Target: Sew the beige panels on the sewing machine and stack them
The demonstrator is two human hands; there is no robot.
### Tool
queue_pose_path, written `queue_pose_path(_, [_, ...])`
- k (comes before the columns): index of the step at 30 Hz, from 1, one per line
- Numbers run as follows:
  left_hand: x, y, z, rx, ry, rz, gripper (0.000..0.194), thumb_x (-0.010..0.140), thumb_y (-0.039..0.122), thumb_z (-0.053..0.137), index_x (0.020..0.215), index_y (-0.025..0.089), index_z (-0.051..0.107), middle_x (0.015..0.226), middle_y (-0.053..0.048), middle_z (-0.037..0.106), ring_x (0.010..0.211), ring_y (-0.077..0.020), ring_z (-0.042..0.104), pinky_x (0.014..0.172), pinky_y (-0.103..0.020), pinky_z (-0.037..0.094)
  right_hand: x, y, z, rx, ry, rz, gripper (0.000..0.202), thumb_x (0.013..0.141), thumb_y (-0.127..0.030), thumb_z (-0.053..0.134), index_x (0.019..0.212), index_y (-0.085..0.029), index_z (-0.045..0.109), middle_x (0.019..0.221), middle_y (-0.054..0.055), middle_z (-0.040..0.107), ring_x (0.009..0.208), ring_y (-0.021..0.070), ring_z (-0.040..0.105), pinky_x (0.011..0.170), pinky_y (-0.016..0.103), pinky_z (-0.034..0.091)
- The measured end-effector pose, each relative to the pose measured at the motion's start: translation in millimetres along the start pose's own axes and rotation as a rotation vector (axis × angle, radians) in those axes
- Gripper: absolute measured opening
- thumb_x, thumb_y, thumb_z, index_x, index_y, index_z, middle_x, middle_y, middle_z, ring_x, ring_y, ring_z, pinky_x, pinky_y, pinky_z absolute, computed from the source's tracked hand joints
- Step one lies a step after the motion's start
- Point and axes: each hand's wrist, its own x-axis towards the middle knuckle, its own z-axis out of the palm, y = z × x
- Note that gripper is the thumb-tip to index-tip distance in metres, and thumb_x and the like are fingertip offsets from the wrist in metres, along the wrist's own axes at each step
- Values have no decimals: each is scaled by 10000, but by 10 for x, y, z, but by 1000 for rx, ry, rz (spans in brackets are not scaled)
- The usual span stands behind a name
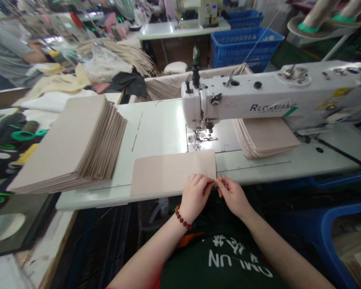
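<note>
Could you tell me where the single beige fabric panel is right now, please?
The single beige fabric panel lies flat at the table's front edge, just before the white sewing machine, with both hands at its right corner.

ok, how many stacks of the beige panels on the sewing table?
2. A tall stack on the table's left side, and a lower stack under the sewing machine arm on the right. One single panel lies at the front edge; others may be hidden.

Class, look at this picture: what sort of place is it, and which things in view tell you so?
Probably a sewing workshop: an industrial sewing machine, stacks of cut panels, and blue crates.
</note>
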Motion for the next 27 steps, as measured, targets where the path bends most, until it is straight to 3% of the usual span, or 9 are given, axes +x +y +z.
queue_pose_path(6, [1,-25,93,135,1,55,53,941,189,537,895,188,564,874,-56,586,863,-220,552,801,-374,456,3,-12,7,-19,-9,-5,336,980,-442,439,718,-232,463,582,-52,488,572,132,488,620,264,383])
queue_pose_path(13, [83,-17,107,133,9,-22,98,846,128,582,829,192,510,828,-35,562,826,-217,542,785,-371,453,5,12,31,18,-1,14,311,976,-451,440,771,-227,507,592,-52,488,574,137,491,621,266,391])
queue_pose_path(20, [85,-53,-65,-100,-66,-43,85,852,131,549,828,199,506,862,-31,572,851,-192,561,782,-327,473,30,6,26,67,2,35,310,973,-473,447,809,-220,522,586,-55,492,567,134,486,613,266,387])
queue_pose_path(24, [-8,-69,-185,-294,-104,10,97,858,111,526,870,201,489,970,-55,620,944,-188,597,860,-333,485,49,40,29,90,14,66,335,973,-491,440,791,-219,512,564,-61,479,538,126,459,581,262,367])
queue_pose_path(27, [-121,-161,-313,-354,-154,17,102,893,142,509,975,201,497,877,-27,647,813,-157,634,809,-309,503,57,60,8,78,9,85,336,972,-493,438,792,-220,516,559,-63,480,537,126,462,591,260,373])
